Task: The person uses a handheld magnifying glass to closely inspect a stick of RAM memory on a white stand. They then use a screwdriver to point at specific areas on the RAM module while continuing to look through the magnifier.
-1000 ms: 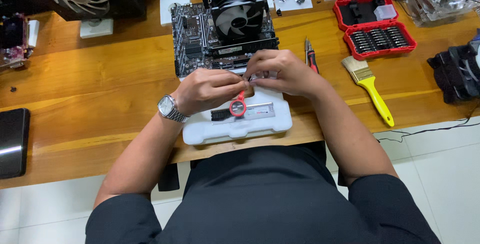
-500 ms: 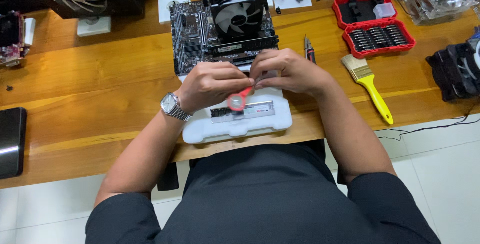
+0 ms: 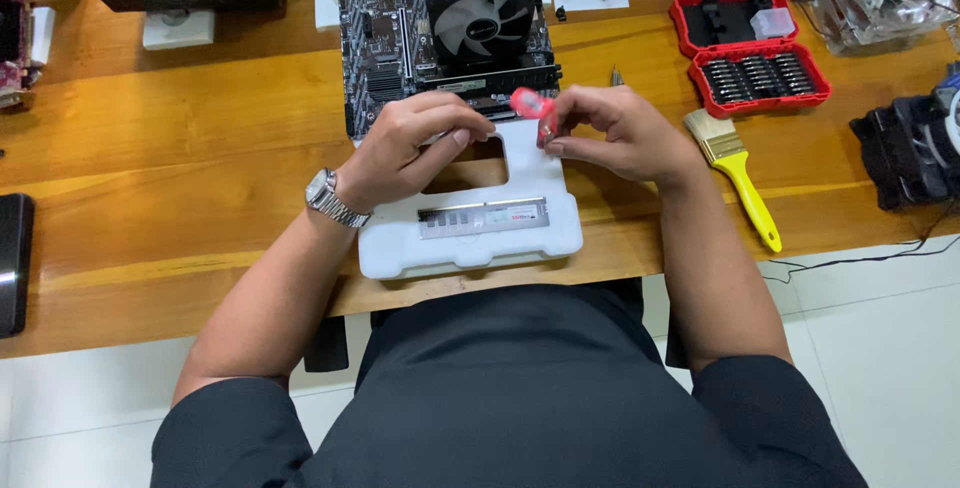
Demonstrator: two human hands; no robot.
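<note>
A: Logging the head view. Both hands are up over the white foam tray [image 3: 400, 243], just in front of the motherboard [image 3: 385, 58]. Right hand [image 3: 620, 133] pinches a small red piece [image 3: 535, 113] between thumb and fingers. Looks like plastic, too small to tell what exactly.

B: Left hand?

A: Left hand [image 3: 410, 148] is curled, fingertips reaching toward the red piece, close beside it. Can't tell if it actually touches or grips anything. Hands nearly together, narrow gap.

B: Tray contents?

A: One memory stick [image 3: 483, 218] lying flat in the near slot. The far slot is an empty cutout, partly under the left hand.

B: Step?

A: My read: fiddling with the red piece above the tray, board edge right there under the tower cooler [image 3: 485, 13]. Work sits between tray and board, the stick in the tray untouched.

B: Next move needs?

A: Judgement only: a fine two-finger grip and a steady left hand, since the piece is small and easy to drop onto the board.

B: Surroundings?

A: Yellow-handled brush [image 3: 740, 173] to the right, red bit case [image 3: 750, 48] open beyond it, both well apart from the hands. Wooden table [image 3: 180, 148].
</note>
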